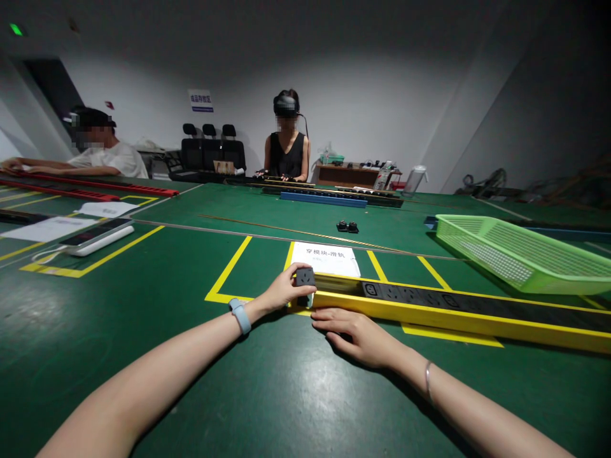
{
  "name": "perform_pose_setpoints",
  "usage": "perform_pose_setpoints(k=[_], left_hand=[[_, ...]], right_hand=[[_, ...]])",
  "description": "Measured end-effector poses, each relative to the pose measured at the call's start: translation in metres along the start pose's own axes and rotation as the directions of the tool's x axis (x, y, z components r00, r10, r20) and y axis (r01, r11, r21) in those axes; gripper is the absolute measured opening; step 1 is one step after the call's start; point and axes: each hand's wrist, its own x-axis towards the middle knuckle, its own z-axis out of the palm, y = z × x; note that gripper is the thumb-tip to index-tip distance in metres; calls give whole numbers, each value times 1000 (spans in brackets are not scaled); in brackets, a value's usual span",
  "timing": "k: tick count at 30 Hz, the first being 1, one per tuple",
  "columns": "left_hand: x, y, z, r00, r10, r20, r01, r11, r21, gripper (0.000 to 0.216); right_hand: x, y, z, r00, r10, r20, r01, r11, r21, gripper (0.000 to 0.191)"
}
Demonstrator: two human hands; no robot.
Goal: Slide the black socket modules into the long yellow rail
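Between the thumb and fingers of my left hand (279, 294) is a black socket module (305, 277), held at the left end of a long yellow rail (429, 316). Several black socket modules (405, 295) sit in a row inside the rail's channel, with a bare stretch of channel at the left end. My right hand (365, 337) lies on the table along the rail's near side, fingers stretched out and fingertips at the rail near its left end. Whether the held module touches the rail's end I cannot tell.
Behind the rail lies a printed paper sign (329, 259). A light green basket (520, 257) stands at the right. Two small black parts (347, 226) and a thin rod (296, 230) lie farther back. A tablet-like device (98, 236) is at the left. Two people sit across the table.
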Motion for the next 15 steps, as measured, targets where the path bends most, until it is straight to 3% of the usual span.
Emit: perform_pose_setpoints(k=[15], left_hand=[[0, 0, 0, 1000, -12, 27, 12, 1000, 8, 55]], right_hand=[[0, -2, -1, 1000, 10, -3, -10, 1000, -16, 39]])
